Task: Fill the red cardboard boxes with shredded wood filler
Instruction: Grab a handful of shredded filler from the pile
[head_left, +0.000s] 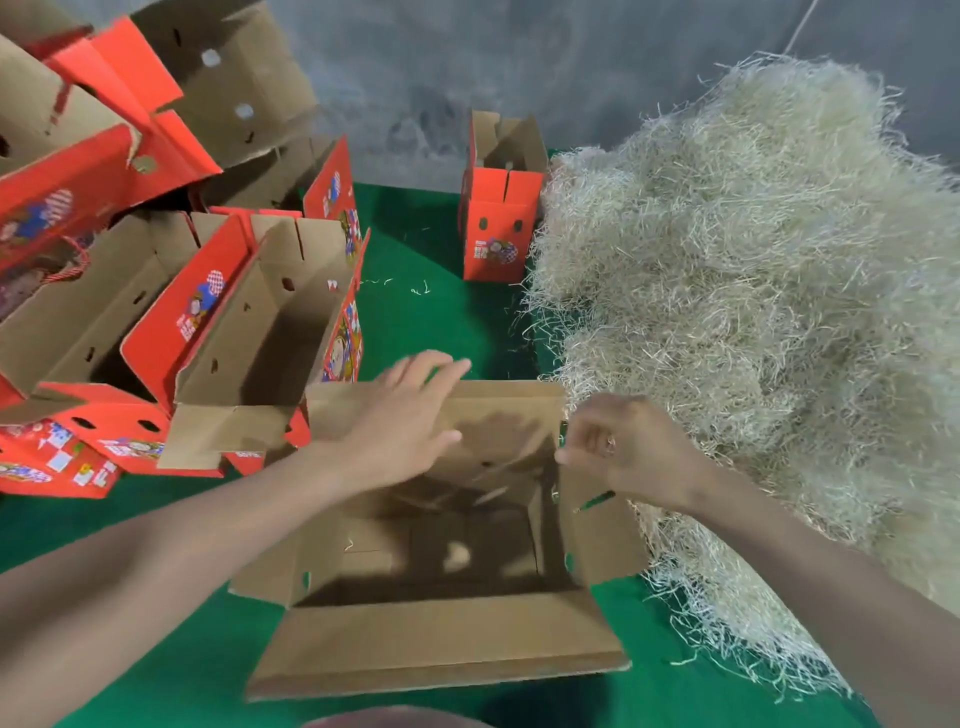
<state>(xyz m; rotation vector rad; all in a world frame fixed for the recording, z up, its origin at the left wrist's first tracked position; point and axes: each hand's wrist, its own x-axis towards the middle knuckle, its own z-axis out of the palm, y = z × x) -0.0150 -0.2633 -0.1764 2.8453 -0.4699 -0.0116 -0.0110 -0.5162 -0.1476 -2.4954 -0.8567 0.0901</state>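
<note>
One open brown-lined cardboard box (441, 639) at six o'clock; left hand (410, 415), fingers (441, 371) straight and apart; right hand (628, 452), fingers curled, grip impossible to tell; one pale shredded-wood pile (753, 286) at three o'clock.

Single view, head-worn, wide-angle. Position: the person's own standpoint, close above the near edge of the green bench (426, 312). Facing: forward and steeply down into an open box (436, 639). Forearms (156, 561) enter from the lower corners. Far limit of view: grey wall (467, 62).
</note>
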